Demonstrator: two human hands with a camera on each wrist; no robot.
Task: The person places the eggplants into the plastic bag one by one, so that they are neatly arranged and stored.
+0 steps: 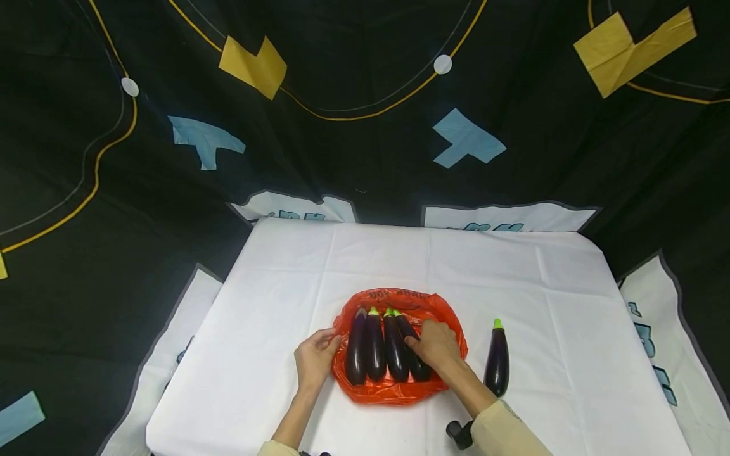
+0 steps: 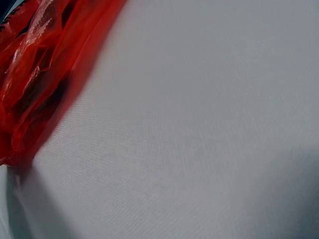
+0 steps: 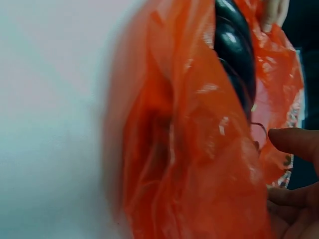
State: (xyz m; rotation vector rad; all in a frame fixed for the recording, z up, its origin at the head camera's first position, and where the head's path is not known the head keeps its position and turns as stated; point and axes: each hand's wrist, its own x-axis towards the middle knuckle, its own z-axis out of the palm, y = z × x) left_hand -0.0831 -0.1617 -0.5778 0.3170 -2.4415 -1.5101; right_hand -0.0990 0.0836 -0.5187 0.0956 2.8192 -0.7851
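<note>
A red plastic bag lies spread wide on the white-covered table, with several dark purple eggplants side by side inside it. At the bag's left rim, my left hand pinches the plastic between thumb and fingertips. My right hand is over the bag's right side, thumb above the rightmost eggplant. In the right wrist view the right thumb and bent fingers stand apart at the bag's edge, with no eggplant between them; some fingertips are hidden behind the plastic.
One more eggplant lies on the white tablecloth, right of the bag beside my right forearm. A black wrist device shows near the right sleeve. Black fabric with coloured tape rises behind the table.
</note>
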